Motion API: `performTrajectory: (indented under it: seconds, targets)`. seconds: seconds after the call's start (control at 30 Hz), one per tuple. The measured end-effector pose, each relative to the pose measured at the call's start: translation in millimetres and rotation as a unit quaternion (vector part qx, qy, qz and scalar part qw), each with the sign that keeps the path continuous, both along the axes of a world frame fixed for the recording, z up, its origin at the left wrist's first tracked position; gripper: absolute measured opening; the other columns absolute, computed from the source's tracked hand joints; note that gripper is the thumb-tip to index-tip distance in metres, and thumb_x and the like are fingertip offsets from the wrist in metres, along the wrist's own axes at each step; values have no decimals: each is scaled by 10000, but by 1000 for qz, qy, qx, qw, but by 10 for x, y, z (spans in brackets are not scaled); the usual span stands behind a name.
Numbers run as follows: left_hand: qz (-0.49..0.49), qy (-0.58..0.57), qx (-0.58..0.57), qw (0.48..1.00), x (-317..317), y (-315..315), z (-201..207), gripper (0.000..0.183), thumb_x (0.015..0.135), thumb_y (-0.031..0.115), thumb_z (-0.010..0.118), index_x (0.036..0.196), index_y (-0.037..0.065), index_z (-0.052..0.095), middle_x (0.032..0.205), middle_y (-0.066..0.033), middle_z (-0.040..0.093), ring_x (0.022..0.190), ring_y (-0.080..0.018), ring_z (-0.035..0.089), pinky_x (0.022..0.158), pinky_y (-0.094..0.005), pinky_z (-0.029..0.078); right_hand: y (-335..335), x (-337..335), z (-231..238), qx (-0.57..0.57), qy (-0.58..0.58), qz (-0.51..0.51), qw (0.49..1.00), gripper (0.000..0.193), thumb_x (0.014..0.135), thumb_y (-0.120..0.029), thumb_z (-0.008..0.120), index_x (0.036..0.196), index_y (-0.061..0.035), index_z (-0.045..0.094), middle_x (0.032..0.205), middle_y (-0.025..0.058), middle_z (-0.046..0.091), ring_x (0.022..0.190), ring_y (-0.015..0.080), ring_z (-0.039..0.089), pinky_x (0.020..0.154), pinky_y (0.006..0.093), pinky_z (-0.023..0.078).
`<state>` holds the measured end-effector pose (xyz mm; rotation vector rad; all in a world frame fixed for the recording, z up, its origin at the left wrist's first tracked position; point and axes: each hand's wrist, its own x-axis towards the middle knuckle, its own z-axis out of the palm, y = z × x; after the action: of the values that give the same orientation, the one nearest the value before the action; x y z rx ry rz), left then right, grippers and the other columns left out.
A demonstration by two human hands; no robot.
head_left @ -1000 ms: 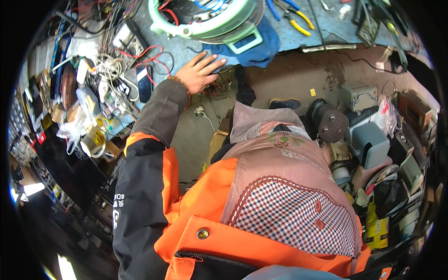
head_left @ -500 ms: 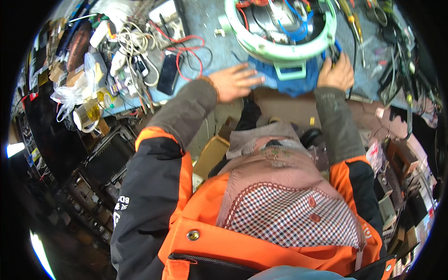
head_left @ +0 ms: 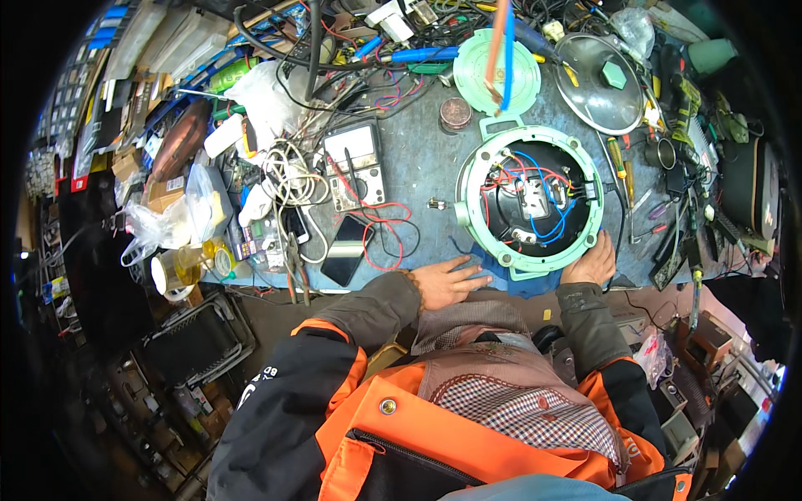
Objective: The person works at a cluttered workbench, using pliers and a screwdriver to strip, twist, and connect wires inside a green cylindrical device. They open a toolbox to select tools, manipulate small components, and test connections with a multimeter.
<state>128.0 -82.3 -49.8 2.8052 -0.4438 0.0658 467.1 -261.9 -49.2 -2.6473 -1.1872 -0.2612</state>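
Note:
A round pale-green electric pot housing (head_left: pixel 474 200) lies open on the bench, with red, blue and black wires (head_left: pixel 558 219) and small metal parts inside it. Under its near edge is a blue cloth (head_left: pixel 535 285). My right hand (head_left: pixel 591 263) has its fingers curled against the near right side of the housing; its fingertips are partly hidden. To the left of the housing, my left hand (head_left: pixel 447 285) rests at the bench's front edge, open and empty with fingers spread. A dark phone (head_left: pixel 345 250) and a meter with red and black leads (head_left: pixel 355 163) lie left of it.
Behind the housing are a green round cover (head_left: pixel 480 71), a small round tin (head_left: pixel 456 113) and a glass lid (head_left: pixel 597 83). Screwdrivers (head_left: pixel 616 154) lie to its right. Pliers (head_left: pixel 295 267), coiled cable (head_left: pixel 288 171) and plastic bags (head_left: pixel 200 204) crowd the left.
The view has tilted up, so more of the bench's far side shows. Both hands stay near the bench's front edge, the right one still beside the pot housing.

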Motion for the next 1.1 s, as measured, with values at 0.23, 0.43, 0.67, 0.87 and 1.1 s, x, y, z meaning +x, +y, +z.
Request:
performTrajectory:
  seconds: [0.23, 0.43, 0.67, 0.87, 1.1]
  targets:
    - [24, -41, -27, 998, 2, -36, -69, 208, 947, 244, 666, 1028, 105, 797, 1737, -124, 427, 1507, -323, 511, 1294, -583, 363, 26, 58, -23, 2, 0, 12, 1000, 684, 967, -282, 620, 1564, 20, 479, 1590, 219, 518, 1475, 441, 460, 1195, 601, 328]
    - [-1, -9, 17, 1000, 3, 36, 32, 243, 941, 258, 669, 1100, 117, 787, 1734, -116, 433, 1497, -323, 517, 1273, -571, 377, 16, 12, 43, 14, 16, 0, 1000, 693, 958, -265, 696, 1560, 12, 493, 1593, 210, 531, 1467, 425, 468, 1193, 599, 327]
    - [15, -1, 43, 999, 5, 2, 39, 272, 864, 283, 687, 1099, 167, 761, 1718, -98, 458, 1498, -311, 518, 1270, -580, 366, 89, 13, 32, 50, 24, -12, 998, 638, 971, -327, 712, 1515, -31, 557, 1555, 174, 568, 1438, 395, 499, 1175, 587, 349]
    - [-1, 45, 39, 998, 76, 33, 192, 340, 772, 282, 762, 1097, 184, 769, 1740, -72, 430, 1509, -300, 499, 1270, -566, 368, -7, 8, -7, 74, 4, 0, 997, 640, 972, -314, 714, 1518, -25, 550, 1551, 180, 565, 1408, 398, 515, 1160, 599, 366]
    - [-7, 89, 66, 994, 125, 78, 322, 364, 852, 266, 750, 1204, 179, 779, 1731, -85, 443, 1528, -325, 481, 1285, -574, 349, -6, 7, 115, 92, 67, -56, 992, 547, 893, -313, 767, 1372, -78, 649, 1401, 160, 649, 1300, 400, 594, 1040, 599, 449]
